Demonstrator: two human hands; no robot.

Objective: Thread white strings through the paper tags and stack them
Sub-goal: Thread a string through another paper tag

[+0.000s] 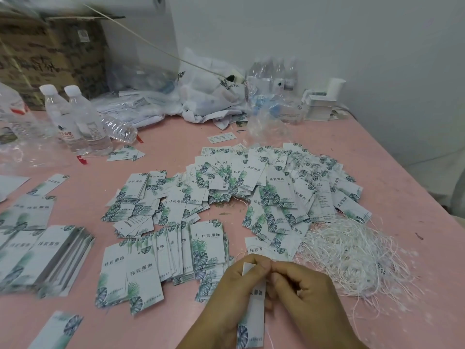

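Observation:
My left hand (232, 293) grips a white paper tag (254, 316) with green leaf print, held upright near the table's front edge. My right hand (302, 290) pinches a thin white string (269, 335) at the tag's top edge, fingertips touching my left thumb. The string's tail hangs down beside the tag. A loose heap of white strings (352, 255) lies to the right. Threaded tags (284, 187) lie piled in the middle of the table. Unthreaded tags (161, 253) are fanned out to the left of my hands.
The table (163, 328) is pink. More tag stacks (47, 258) lie at the left edge. Three water bottles (83, 122) stand or lie at the back left, with cardboard boxes (50, 51), plastic bags (208, 96) and a white card stack (318, 109) along the wall.

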